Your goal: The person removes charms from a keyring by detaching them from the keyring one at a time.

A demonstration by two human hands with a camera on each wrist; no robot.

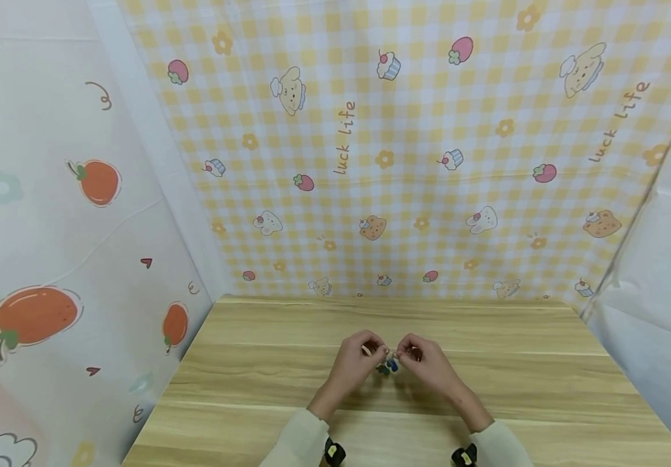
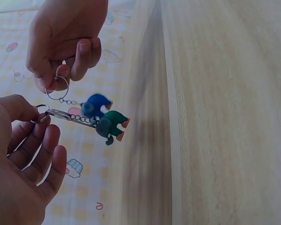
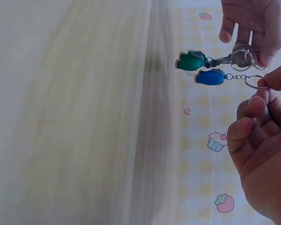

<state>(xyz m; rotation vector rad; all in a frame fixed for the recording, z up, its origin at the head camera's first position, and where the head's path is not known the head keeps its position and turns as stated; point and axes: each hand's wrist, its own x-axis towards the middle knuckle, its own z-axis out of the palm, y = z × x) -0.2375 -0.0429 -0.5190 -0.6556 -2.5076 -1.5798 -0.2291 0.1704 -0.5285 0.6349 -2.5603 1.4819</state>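
Note:
In the head view, my left hand and right hand meet above the table. Thumb and fingertips of the left pinch a small metal ring, from which a key and a green elephant-shaped keychain charm hang. The right pinches another metal ring; from its short chain hangs a blue elephant-like charm. Both charms dangle side by side, close together; whether they touch, I cannot tell. In the left wrist view the blue charm is partly behind the green one.
Beneath the hands lies a wood-grain table. A yellow checked cloth with cartoon prints hangs behind it. White printed cloth stands on the left, and plain white cloth on the right.

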